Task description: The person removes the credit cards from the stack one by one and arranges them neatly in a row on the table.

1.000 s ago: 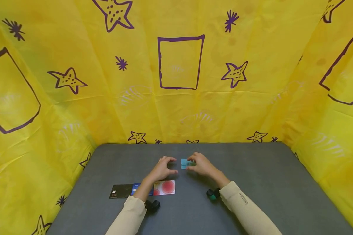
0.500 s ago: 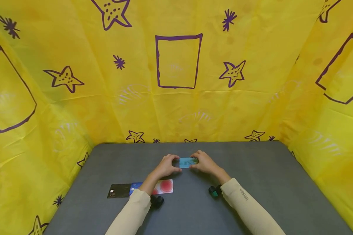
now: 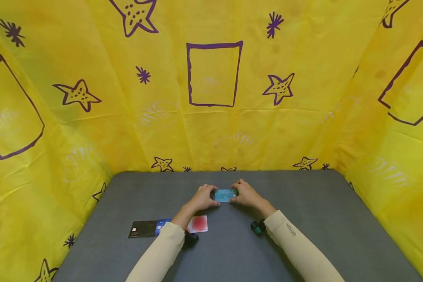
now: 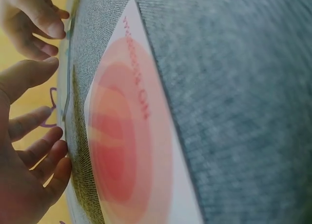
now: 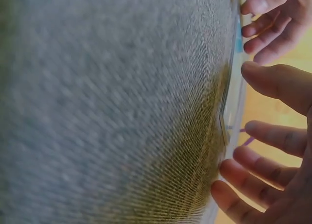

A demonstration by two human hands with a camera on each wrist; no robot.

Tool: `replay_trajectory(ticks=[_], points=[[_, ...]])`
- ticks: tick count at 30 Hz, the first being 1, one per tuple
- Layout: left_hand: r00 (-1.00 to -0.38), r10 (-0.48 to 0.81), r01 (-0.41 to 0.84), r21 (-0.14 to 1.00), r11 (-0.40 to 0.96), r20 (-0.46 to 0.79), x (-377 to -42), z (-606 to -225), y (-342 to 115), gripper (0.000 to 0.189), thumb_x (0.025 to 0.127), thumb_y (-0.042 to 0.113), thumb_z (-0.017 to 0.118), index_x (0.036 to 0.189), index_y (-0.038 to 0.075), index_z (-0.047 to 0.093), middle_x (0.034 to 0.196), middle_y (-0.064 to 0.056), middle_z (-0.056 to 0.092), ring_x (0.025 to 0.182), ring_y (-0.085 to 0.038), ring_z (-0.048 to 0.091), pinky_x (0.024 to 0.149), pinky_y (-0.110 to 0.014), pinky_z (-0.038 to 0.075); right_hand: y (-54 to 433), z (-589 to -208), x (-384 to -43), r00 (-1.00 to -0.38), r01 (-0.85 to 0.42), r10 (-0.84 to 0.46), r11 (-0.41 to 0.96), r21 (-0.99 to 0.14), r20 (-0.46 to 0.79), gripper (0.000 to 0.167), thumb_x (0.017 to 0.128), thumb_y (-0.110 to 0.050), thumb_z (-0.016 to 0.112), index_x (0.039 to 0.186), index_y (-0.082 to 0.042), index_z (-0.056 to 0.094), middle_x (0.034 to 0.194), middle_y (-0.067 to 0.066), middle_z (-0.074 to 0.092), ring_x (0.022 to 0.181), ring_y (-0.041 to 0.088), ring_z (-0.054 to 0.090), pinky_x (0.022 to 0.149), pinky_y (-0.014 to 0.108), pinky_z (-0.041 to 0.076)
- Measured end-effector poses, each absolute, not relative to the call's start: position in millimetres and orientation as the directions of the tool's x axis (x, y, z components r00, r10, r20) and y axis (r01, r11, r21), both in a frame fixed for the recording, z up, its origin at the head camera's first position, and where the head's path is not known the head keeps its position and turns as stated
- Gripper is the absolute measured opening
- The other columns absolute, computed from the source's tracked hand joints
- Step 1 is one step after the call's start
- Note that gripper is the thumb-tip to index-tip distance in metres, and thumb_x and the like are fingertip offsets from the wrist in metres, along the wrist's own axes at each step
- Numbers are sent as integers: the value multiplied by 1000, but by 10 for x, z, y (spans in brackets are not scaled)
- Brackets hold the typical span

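A light blue bank card (image 3: 223,196) lies flat near the far middle of the table, its large lettering upside down in the head view. My left hand (image 3: 203,198) holds its left end, thumb and fingertip at the near and far edges. At the opposite end my right hand (image 3: 246,194) holds it the same way, fingers curved. In the left wrist view the left hand (image 4: 34,146) has its other fingers spread. Only a blue sliver of the card shows in the right wrist view, beyond the right hand (image 5: 278,155).
A row of bank cards lies nearer on the left: black (image 3: 143,229), blue (image 3: 161,225) and white with pink-red circles (image 3: 199,224). My left forearm covers part of the row. Yellow patterned cloth (image 3: 211,133) surrounds the grey table (image 3: 303,219).
My left hand has come in from the left to the card's left end. The right hand has shifted slightly right, uncovering more of the card. The card itself has hardly moved.
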State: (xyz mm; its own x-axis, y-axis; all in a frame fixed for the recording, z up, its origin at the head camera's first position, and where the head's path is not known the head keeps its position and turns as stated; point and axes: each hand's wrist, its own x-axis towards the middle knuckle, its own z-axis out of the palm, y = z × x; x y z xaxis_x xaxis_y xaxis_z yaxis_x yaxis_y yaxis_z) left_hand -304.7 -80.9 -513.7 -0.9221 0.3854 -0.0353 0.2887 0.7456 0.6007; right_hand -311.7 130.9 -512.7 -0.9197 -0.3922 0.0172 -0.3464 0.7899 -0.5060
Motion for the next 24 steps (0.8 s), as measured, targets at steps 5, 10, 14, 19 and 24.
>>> replay_trajectory(ticks=[5, 10, 14, 19, 24], points=[[-927, 373, 281, 575, 769, -45, -3075, -5152, -771, 56, 77, 26, 81, 124, 5, 61, 119, -16, 56, 107, -29, 48, 97, -46, 42, 1314, -5116, -3145, -912, -360, -410, 812, -460, -9, 48, 78, -23, 81, 119, -2, 65, 111, 13, 58, 90, 23, 52, 83, 39, 46], [-933, 355, 265, 561, 784, -54, -3102, -5147, -734, 55, 76, 24, 82, 124, 4, 62, 117, -15, 55, 104, -28, 47, 94, -44, 42, 1299, -5086, -3164, -906, -373, -423, 826, -422, -27, 49, 77, -21, 82, 119, -1, 66, 110, 14, 59, 91, 24, 53, 83, 40, 47], [-935, 349, 265, 535, 802, -60, -3132, -5146, -713, 53, 78, 22, 81, 124, 4, 62, 119, -15, 55, 107, -29, 47, 96, -44, 42, 1284, -5083, -3190, -903, -378, -428, 834, -401, -39, 50, 76, -21, 81, 119, 0, 65, 109, 14, 58, 90, 25, 52, 81, 40, 46], [-931, 353, 261, 518, 815, -87, -3162, -5153, -692, 50, 81, 21, 78, 125, 5, 62, 123, -14, 55, 109, -29, 46, 96, -43, 42, 1277, -5097, -3219, -898, -385, -436, 840, -382, -54, 49, 77, -23, 81, 118, -1, 66, 108, 14, 58, 89, 23, 51, 80, 39, 46], [-930, 351, 243, 528, 814, -113, -3162, -5147, -684, 48, 82, 21, 77, 125, 6, 63, 124, -13, 54, 110, -28, 45, 95, -43, 42, 1279, -5109, -3222, -898, -382, -435, 842, -380, -61, 48, 78, -24, 81, 118, -2, 66, 109, 13, 57, 88, 23, 51, 81, 38, 46]])
